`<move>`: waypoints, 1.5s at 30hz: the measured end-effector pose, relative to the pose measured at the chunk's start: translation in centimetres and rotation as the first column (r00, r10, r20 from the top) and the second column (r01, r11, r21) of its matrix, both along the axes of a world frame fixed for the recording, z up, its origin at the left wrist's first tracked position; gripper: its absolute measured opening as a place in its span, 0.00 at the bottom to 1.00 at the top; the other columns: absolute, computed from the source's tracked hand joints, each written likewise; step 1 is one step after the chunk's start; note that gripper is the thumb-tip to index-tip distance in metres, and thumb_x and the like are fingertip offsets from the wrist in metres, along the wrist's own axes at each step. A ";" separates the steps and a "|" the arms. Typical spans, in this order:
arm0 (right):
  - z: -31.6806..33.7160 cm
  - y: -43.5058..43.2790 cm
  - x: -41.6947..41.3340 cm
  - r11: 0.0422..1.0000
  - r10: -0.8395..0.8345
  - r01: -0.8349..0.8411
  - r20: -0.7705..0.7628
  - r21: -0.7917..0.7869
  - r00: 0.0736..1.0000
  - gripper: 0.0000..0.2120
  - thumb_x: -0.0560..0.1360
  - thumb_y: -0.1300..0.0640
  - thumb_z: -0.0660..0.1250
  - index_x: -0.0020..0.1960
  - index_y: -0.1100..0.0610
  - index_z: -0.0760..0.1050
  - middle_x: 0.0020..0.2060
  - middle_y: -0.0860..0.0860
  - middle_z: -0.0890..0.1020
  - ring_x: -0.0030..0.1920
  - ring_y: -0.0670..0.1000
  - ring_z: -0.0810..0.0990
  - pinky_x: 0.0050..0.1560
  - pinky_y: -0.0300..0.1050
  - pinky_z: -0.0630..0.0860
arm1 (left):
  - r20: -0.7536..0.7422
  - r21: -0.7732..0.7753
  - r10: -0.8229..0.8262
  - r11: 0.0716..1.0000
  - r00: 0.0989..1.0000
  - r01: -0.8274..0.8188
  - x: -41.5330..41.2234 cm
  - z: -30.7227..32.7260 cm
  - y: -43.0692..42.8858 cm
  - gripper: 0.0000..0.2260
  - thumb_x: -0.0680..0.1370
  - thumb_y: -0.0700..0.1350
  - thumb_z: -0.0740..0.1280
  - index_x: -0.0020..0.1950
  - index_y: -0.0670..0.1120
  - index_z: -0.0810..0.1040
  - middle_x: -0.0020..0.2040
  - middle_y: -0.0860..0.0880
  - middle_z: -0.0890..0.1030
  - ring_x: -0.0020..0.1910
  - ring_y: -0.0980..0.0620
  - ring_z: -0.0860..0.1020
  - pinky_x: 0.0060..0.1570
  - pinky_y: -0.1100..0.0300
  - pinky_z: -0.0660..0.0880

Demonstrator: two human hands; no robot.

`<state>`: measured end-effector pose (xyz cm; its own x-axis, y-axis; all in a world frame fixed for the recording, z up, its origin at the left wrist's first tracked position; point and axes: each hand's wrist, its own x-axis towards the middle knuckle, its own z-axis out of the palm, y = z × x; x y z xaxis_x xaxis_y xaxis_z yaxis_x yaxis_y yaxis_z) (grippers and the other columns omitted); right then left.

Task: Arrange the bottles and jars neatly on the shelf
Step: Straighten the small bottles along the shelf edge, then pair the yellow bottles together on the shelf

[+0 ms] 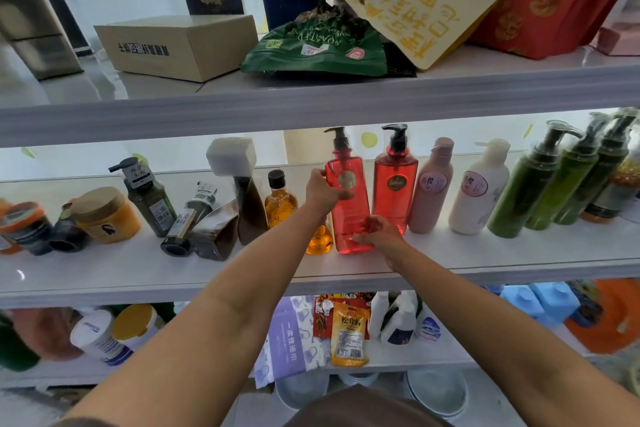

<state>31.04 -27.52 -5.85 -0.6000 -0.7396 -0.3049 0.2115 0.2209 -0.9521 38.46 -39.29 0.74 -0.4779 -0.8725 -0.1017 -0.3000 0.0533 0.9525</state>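
Both hands hold one red pump bottle [348,198] on the middle shelf [485,263]: left hand [323,192] grasps its upper body, right hand [379,234] its base. Risks: it's tilted and could tip, knock the second red bottle [394,184] just beside it, or the small orange bottle [318,241] at its left.

White middle shelf [485,263], upright pump bottles [394,180] at right; toppled dark bottles [187,218], orange jar [104,215] at left

The yellow sachet [349,334] reads "松茸鲜"; green bag [317,45] perhaps "ROASTED".
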 end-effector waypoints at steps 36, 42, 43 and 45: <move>0.5 -1.3 3.3 0.889 0.079 0.183 -0.534 0.420 0.842 0.16 0.75 0.47 0.65 0.52 0.59 0.79 0.51 0.59 0.82 0.51 0.61 0.80 0.45 0.46 0.74 | 0.026 -0.250 -0.220 0.943 0.975 0.220 2.6 -3.4 0.9 0.28 0.71 0.39 0.75 0.67 0.43 0.65 0.65 0.43 0.74 0.64 0.46 0.73 0.56 0.54 0.73; -0.9 -3.6 5.3 0.905 -0.003 0.121 -0.280 0.407 0.960 0.11 0.71 0.51 0.66 0.47 0.58 0.76 0.50 0.60 0.83 0.49 0.60 0.82 0.49 0.51 0.80 | 0.250 -0.694 0.075 0.709 0.965 0.125 5.7 -6.9 3.3 0.16 0.78 0.39 0.64 0.65 0.42 0.72 0.61 0.42 0.76 0.58 0.43 0.75 0.52 0.52 0.75; -1.1 -3.9 5.6 0.915 -0.045 0.124 -0.208 0.384 0.977 0.14 0.70 0.49 0.66 0.48 0.60 0.77 0.50 0.61 0.83 0.49 0.60 0.83 0.50 0.54 0.80 | 0.233 -0.720 0.109 0.688 0.966 0.096 6.2 -7.4 3.6 0.14 0.77 0.38 0.65 0.63 0.41 0.74 0.58 0.42 0.77 0.57 0.42 0.76 0.50 0.52 0.75; -0.1 -3.9 6.4 0.935 -0.098 0.124 -0.094 0.333 0.991 0.22 0.71 0.45 0.66 0.53 0.63 0.77 0.51 0.60 0.83 0.47 0.60 0.82 0.48 0.52 0.80 | 0.187 -0.771 0.202 0.637 0.961 0.016 6.8 -8.4 3.9 0.11 0.75 0.38 0.68 0.57 0.40 0.77 0.54 0.41 0.79 0.54 0.41 0.78 0.48 0.51 0.77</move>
<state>37.47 -31.42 -5.94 -0.7030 -0.5282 -0.4762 0.1844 0.5113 -0.8394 45.30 -35.39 -7.62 -0.4454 -0.7277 0.5215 -0.5491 0.6821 0.4829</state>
